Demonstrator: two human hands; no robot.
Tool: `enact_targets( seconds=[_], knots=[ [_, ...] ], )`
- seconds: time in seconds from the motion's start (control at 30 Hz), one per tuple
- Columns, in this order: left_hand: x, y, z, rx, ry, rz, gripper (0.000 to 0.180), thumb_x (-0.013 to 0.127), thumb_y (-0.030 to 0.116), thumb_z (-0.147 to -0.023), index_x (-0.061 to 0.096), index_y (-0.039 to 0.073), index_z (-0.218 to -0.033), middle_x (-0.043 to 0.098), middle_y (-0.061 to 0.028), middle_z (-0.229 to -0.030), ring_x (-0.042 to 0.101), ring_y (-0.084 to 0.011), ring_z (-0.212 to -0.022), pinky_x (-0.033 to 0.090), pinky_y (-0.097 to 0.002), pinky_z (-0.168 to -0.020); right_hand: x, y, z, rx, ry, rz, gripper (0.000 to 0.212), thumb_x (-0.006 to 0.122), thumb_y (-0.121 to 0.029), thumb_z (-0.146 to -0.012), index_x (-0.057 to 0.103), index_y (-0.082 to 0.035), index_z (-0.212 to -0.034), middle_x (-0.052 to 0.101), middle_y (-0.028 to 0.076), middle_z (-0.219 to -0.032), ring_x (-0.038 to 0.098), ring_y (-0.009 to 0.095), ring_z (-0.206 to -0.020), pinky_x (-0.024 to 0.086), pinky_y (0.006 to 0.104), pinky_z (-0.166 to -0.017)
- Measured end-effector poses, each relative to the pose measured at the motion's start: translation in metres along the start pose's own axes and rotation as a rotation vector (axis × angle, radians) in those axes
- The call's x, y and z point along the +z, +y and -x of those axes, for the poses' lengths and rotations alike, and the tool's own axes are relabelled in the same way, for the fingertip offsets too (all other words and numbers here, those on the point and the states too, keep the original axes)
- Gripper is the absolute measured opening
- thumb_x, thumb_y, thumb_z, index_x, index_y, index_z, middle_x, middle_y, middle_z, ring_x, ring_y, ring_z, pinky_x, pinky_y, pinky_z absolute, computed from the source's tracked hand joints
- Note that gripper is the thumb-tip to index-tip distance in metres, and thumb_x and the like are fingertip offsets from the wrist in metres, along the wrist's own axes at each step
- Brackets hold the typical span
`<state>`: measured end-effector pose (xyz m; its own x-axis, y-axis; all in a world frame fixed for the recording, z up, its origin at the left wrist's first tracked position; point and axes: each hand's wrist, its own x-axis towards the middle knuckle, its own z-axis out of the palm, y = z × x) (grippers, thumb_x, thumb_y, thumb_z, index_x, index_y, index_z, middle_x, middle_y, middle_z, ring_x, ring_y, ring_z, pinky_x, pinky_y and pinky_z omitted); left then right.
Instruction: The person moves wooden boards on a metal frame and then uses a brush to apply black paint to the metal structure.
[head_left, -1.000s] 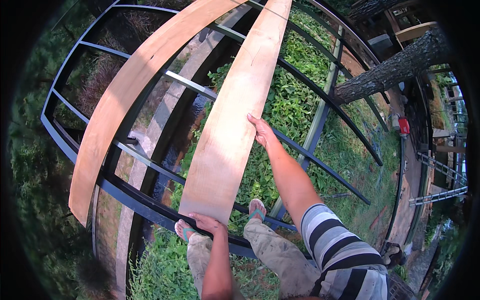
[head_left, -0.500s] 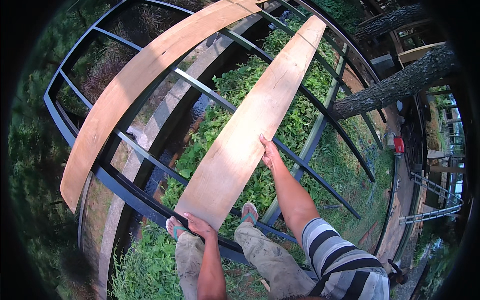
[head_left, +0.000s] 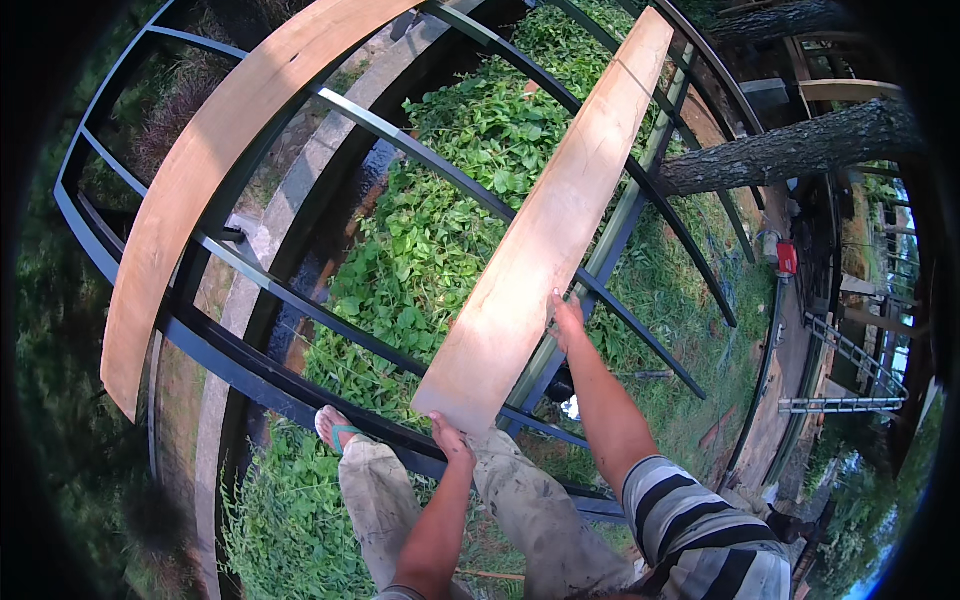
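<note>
A long wooden plank (head_left: 545, 235) slants away from me across the dark metal beams. At its near end my left hand (head_left: 453, 438) grips the corner, with fingers under the wood. My right hand (head_left: 567, 322) holds the right edge farther up, its thumb over the top face and its other fingers mostly hidden below. To the left, another wooden board (head_left: 190, 185) lies along the curved outer part of the frame, touched by neither hand.
The dark metal frame (head_left: 400, 145) has wide gaps over green plants (head_left: 470, 170). My sandalled foot (head_left: 335, 428) rests on its near beam. A concrete ledge (head_left: 285, 215) runs below. At right are a tree trunk (head_left: 780, 155), a red tool (head_left: 786, 258) and a metal ladder (head_left: 850, 375).
Both hands have moved the plank rightward, away from the left board, and its near end now sits in front of my right leg. The view has shifted somewhat too.
</note>
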<state>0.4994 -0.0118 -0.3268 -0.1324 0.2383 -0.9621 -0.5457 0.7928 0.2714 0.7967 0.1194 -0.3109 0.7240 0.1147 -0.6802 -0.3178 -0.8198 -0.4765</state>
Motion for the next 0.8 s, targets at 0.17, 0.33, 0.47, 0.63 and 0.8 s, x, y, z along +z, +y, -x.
enact_targets(
  seconds=[0.17,0.33,0.47,0.63,0.8],
  knots=[
    [-0.019,-0.014,-0.105,0.005,-0.016,-0.080,0.076,0.035,0.063,-0.104,0.035,0.006,-0.155,0.044,-0.0150,-0.154,0.049,-0.0327,-0.136,0.040,-0.0475,-0.112,-0.026,0.120,0.091,-0.088,-0.192,0.240,0.072,0.063,-0.039,-0.100,0.030,-0.016,-0.160,0.051,0.017,-0.146,0.053,0.028,-0.127,0.046,0.0474,-0.098],
    [-0.020,-0.024,-0.151,-0.120,0.009,-0.143,0.074,0.036,0.062,-0.105,0.040,0.004,-0.150,0.055,-0.0150,-0.143,0.055,-0.0307,-0.128,0.043,-0.0470,-0.107,-0.047,0.185,0.163,-0.178,-0.137,0.427,0.058,0.062,-0.031,-0.100,0.046,-0.001,-0.148,0.061,0.023,-0.133,0.062,0.029,-0.119,0.046,0.0395,-0.103],
    [-0.031,-0.013,-0.169,-0.177,0.119,-0.080,0.067,0.040,0.055,-0.107,0.051,-0.002,-0.140,0.064,-0.0153,-0.127,0.062,-0.0265,-0.108,0.049,-0.0445,-0.091,-0.035,0.147,0.209,-0.230,-0.293,0.474,0.057,0.061,-0.030,-0.101,0.046,-0.001,-0.148,0.061,0.022,-0.132,0.063,0.028,-0.117,0.048,0.0386,-0.100],
    [-0.011,0.020,-0.155,0.045,0.218,-0.364,0.062,0.045,0.050,-0.107,0.066,-0.008,-0.115,0.071,-0.0169,-0.105,0.064,-0.0257,-0.088,0.049,-0.0415,-0.082,-0.026,0.134,0.201,-0.336,-0.346,0.506,0.054,0.060,-0.027,-0.101,0.047,-0.002,-0.148,0.063,0.022,-0.130,0.063,0.028,-0.117,0.048,0.0385,-0.101],
    [-0.010,0.035,-0.162,0.017,0.278,-0.494,0.056,0.049,0.048,-0.105,0.070,-0.004,-0.116,0.071,-0.0250,-0.108,0.068,-0.0359,-0.099,0.049,-0.0454,-0.091,0.001,0.163,0.138,-0.186,-0.364,0.520,0.051,0.059,-0.027,-0.102,0.049,-0.003,-0.146,0.066,0.018,-0.123,0.063,0.025,-0.113,0.052,0.0368,-0.093]
  ],
)
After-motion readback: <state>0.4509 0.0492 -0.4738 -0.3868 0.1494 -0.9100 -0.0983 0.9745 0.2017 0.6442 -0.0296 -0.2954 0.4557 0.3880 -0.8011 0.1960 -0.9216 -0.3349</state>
